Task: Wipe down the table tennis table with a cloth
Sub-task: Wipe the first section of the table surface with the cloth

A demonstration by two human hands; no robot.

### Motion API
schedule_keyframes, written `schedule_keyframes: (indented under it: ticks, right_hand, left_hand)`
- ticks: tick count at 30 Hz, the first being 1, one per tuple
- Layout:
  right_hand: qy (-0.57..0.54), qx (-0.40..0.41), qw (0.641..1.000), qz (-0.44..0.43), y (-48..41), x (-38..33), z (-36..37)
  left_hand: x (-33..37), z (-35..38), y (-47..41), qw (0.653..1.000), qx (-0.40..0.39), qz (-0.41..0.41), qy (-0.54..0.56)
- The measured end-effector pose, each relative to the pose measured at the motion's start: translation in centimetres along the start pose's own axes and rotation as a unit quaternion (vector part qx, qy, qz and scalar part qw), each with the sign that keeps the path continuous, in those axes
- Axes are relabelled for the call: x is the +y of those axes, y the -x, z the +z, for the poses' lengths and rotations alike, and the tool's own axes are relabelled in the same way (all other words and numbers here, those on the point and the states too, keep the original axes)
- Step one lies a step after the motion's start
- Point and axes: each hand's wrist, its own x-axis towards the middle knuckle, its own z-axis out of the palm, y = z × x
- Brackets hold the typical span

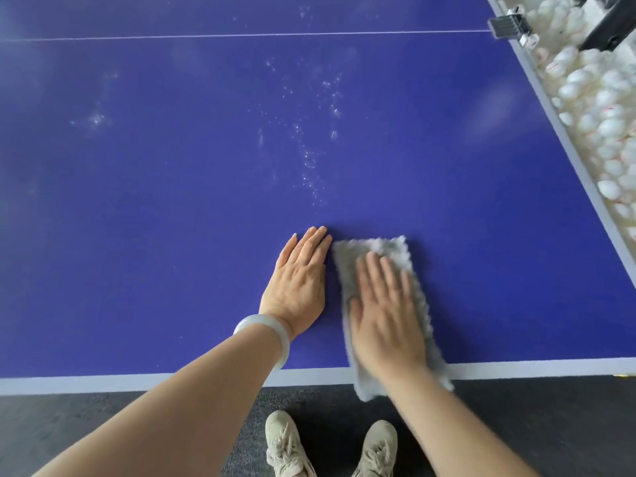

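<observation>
Grey cloth [387, 245] lies half hidden under the blurred right hand [385, 318].

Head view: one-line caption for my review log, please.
Right hand presses a grey fluffy cloth flat on the blue table tennis table; left hand rests flat beside it, white specks ahead.
</observation>
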Motion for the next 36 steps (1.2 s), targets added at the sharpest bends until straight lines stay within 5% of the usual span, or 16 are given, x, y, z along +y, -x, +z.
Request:
schedule_keyframes:
  ticks: [3,6,10,13,17,22,32,36]
  right_hand:
    - [0.003,-0.003,0.986,0.167,-3.0,5.7,-1.1]
    - [0.002,0.026,0.964,0.264,-2.1,2.2,-0.9]
    - [-0.017,0.020,0.993,0.114,1.4,-6.3,0.3]
    - [0.001,-0.005,1.000,0.007,0.2,-3.2,-0.1]
    - [0.023,-0.001,0.994,0.106,-4.1,2.5,-0.5]
    - [0.004,0.027,0.980,0.197,-6.9,3.1,-0.6]
    - [0.017,0.022,0.974,0.225,-6.5,0.2,-1.1]
    - [-0.023,0.005,0.996,0.081,-4.0,-6.4,0.0]
  left_hand:
    - [0.0,0.1,0.1,1.000,0.008,0.001,0.004]
    - [-0.2,0.4,0.1,1.000,0.014,-0.005,0.027]
    - [-0.1,-0.1,0.2,0.999,-0.002,0.008,0.041]
    - [-0.4,-0.8,-0.1,0.997,-0.005,0.024,0.073]
    - [-3.7,-2.5,-1.6,0.998,0.026,0.025,0.041]
    - [-8.3,-3.2,-5.0,0.993,-0.001,-0.108,-0.048]
    - [-8.5,-2.2,-5.9,0.990,0.002,-0.133,-0.052]
    - [-8.3,-2.5,-5.9,0.990,-0.004,-0.131,-0.049]
